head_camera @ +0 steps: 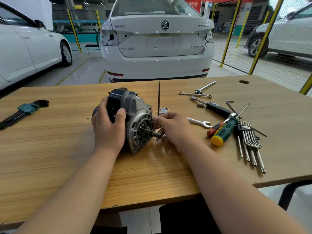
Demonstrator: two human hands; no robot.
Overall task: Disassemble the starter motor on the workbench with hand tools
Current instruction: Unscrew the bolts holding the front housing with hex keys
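Observation:
The starter motor (135,114) lies on the wooden workbench (50,149), its grey nose housing and pinion shaft (152,132) facing right. My left hand (108,127) grips its black body from the near side, thumb on top. My right hand (173,129) is at the housing flange with fingers curled. Its fingertips pinch the lower end of a long thin dark rod (159,98) that points away from me. A small shiny metal part (160,137) sits partly hidden under that hand.
A green-holdered hex key set (25,108) lies far left. On the right lie a spanner (200,122), a green-yellow screwdriver (223,132), a black-handled driver (217,109), a Torx key set (249,144), a thin wrench (194,94) and a silver bracket (163,110). A white car (157,41) stands behind the bench.

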